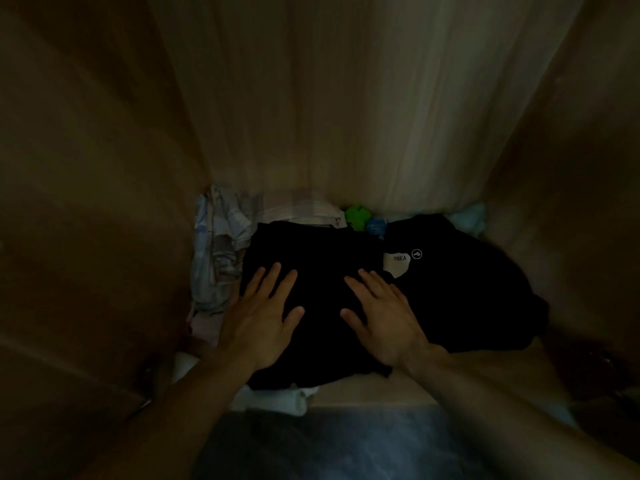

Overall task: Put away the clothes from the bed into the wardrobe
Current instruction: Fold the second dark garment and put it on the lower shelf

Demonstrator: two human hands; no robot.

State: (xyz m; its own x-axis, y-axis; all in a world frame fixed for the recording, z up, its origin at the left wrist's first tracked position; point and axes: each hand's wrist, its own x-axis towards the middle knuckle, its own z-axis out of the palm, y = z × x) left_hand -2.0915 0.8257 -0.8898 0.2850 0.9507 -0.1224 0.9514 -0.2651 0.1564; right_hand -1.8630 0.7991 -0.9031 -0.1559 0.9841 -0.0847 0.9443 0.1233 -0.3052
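I look down into a dim wooden wardrobe compartment. A folded black garment lies on its floor. My left hand presses flat on the garment's left part, fingers straight and spread. My right hand lies flat on its right part in the same way. To the right sits a second black garment with a white label. A pale patterned cloth is bunched against the left wall.
White folded fabric sits behind the black garment, with a green item and a blue item at the back. White cloth sticks out at the front edge. Wooden walls close in on both sides. Dark floor lies below.
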